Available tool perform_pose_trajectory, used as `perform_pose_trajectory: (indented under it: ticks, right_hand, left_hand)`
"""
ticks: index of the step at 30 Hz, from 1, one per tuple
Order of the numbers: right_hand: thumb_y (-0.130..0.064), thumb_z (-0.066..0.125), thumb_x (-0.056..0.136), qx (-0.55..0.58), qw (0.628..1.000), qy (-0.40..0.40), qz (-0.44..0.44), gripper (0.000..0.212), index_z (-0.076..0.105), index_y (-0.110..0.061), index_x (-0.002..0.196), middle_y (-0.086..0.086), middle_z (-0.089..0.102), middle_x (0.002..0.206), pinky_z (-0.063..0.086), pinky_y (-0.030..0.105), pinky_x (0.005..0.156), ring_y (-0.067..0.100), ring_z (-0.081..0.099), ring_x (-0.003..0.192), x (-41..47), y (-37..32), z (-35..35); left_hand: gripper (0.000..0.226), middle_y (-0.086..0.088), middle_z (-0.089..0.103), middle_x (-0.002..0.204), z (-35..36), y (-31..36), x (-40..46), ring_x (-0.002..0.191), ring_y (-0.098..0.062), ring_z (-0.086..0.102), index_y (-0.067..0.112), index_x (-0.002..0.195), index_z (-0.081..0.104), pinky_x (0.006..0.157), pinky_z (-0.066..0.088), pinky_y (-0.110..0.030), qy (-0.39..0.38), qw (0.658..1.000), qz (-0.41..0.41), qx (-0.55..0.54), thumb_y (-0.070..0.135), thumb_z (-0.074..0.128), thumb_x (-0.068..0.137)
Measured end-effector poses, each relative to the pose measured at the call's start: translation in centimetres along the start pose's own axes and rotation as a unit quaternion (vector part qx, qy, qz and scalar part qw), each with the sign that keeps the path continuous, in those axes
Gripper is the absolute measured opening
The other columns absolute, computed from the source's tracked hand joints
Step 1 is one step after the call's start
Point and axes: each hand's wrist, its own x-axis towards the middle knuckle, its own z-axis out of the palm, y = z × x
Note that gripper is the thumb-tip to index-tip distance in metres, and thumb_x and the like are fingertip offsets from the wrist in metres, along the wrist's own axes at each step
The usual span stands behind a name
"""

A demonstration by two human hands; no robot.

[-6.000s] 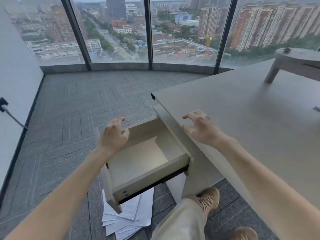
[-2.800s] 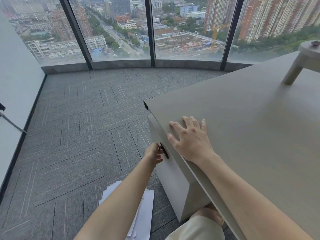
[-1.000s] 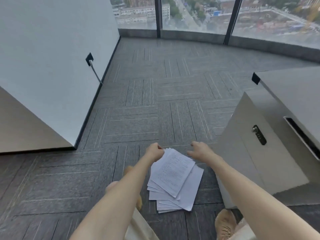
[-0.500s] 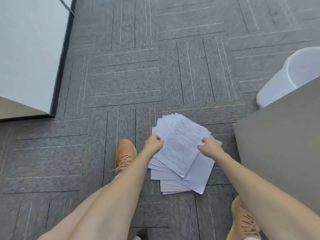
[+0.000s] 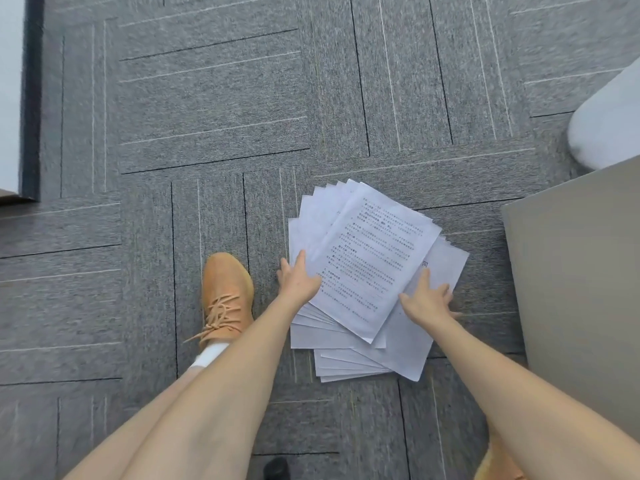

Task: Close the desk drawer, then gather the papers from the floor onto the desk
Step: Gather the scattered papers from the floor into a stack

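A fanned pile of white printed papers lies on the grey carpet in the middle of the view. My left hand rests flat on the pile's left side, fingers stretched out beside the top sheet. My right hand lies on the pile's lower right part with its fingers spread. Neither hand has a sheet lifted. The beige desk fills the right edge of the view; its drawer is out of sight.
A white round bin stands on the carpet beyond the desk at the upper right. My orange shoe is planted just left of the papers. A white wall panel runs along the left edge.
The drawer was pushed shut, then the view dropped to the floor. In the last half second both hands went from pinching the pile's edges to lying spread on it.
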Motion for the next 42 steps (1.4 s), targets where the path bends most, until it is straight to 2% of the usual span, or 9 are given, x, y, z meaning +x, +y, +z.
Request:
perform_pose_trajectory:
  ticks: [7,11,15,18,23,29,32,36,42]
  right_hand:
    - [-0.05,0.043,0.094,-0.019,0.997,0.058,-0.056,0.093,-0.015,-0.015,0.156,0.022,-0.007,0.165,-0.004,0.064,0.118,0.041,-0.008,0.152,0.4,-1.1,2.4]
    - [-0.047,0.045,0.094,-0.006,0.989,0.07,-0.13,0.088,-0.007,-0.014,0.158,0.013,0.006,0.167,0.004,0.062,0.119,0.035,0.003,0.154,0.6,-2.0,2.3]
    - [-0.037,0.048,0.096,0.036,0.982,0.141,-0.119,0.077,0.008,-0.014,0.158,0.018,0.008,0.166,0.01,0.057,0.122,0.034,0.006,0.153,0.8,-1.1,1.8]
    - [-0.04,0.047,0.096,0.032,0.994,0.097,-0.035,0.084,-0.002,-0.009,0.158,0.025,-0.007,0.165,0.002,0.06,0.121,0.04,-0.005,0.152,0.8,-0.1,1.5]
    - [-0.05,0.045,0.094,-0.014,0.995,0.051,-0.086,0.094,-0.008,-0.003,0.156,0.027,-0.012,0.163,0.0,0.052,0.123,0.043,-0.007,0.151,0.3,0.1,3.3]
    - [-0.033,0.058,0.091,0.126,0.98,0.138,-0.074,0.079,0.021,-0.006,0.155,0.018,0.03,0.159,0.028,0.047,0.118,0.036,0.031,0.145,-0.7,0.1,2.9]
    - [-0.031,0.061,0.091,0.152,0.975,0.164,-0.001,0.071,0.032,-0.001,0.149,0.022,0.042,0.147,0.041,0.048,0.103,0.039,0.045,0.13,-0.5,0.7,2.3]
    - [-0.035,0.061,0.091,0.109,0.985,0.129,0.02,0.063,0.041,-0.002,0.141,0.022,0.044,0.136,0.044,0.046,0.099,0.039,0.049,0.12,0.0,1.1,2.7]
    - [-0.027,0.061,0.092,0.132,0.984,0.119,0.023,0.067,0.033,-0.004,0.147,0.021,0.045,0.143,0.038,0.05,0.106,0.038,0.047,0.129,0.6,1.3,2.6]
  left_hand:
    - [0.09,-0.014,-0.023,0.161,3.8,-1.1,-0.2,0.147,-0.04,-0.021,0.026,0.155,-0.003,0.119,0.01,-0.053,0.01,0.996,0.036,0.077,0.036,0.054,0.086]
    - [0.09,-0.009,-0.002,0.165,5.1,-1.5,-1.1,0.151,-0.033,-0.002,0.013,0.155,0.007,0.121,0.012,-0.044,0.04,0.997,0.037,0.061,0.039,0.054,0.083]
    - [0.065,-0.012,0.045,0.143,4.7,-1.5,-1.4,0.132,-0.032,0.041,0.011,0.137,0.042,0.108,0.037,-0.045,0.123,0.989,0.03,-0.074,0.031,0.051,0.077]
    - [0.071,-0.015,0.034,0.149,4.5,-1.5,-1.0,0.136,-0.033,0.035,0.01,0.147,0.032,0.111,0.034,-0.044,0.118,0.988,-0.017,-0.101,0.029,0.054,0.082]
    - [0.068,-0.01,0.033,0.143,6.6,-0.3,-2.0,0.13,-0.032,0.033,0.015,0.14,0.039,0.105,0.033,-0.041,0.097,0.994,-0.01,-0.055,0.036,0.057,0.079]
    - [0.076,-0.012,0.047,0.142,6.9,-0.7,-2.3,0.131,-0.033,0.046,0.014,0.143,0.035,0.106,0.041,-0.048,0.152,0.953,-0.068,-0.252,0.025,0.06,0.072]
    - [0.066,-0.014,0.044,0.138,6.1,-1.1,-1.8,0.123,-0.034,0.05,0.008,0.136,0.041,0.1,0.045,-0.045,0.141,0.953,-0.131,-0.234,0.024,0.065,0.076]
    - [0.04,-0.01,0.054,0.117,5.7,-0.9,-1.4,0.093,-0.027,0.055,0.014,0.11,0.046,0.079,0.047,-0.035,0.109,0.963,-0.131,-0.209,0.021,0.065,0.076]
    - [0.051,-0.012,0.058,0.127,6.8,-0.3,-1.3,0.111,-0.032,0.056,0.011,0.125,0.042,0.094,0.05,-0.042,0.062,0.961,-0.128,-0.238,0.02,0.06,0.078]
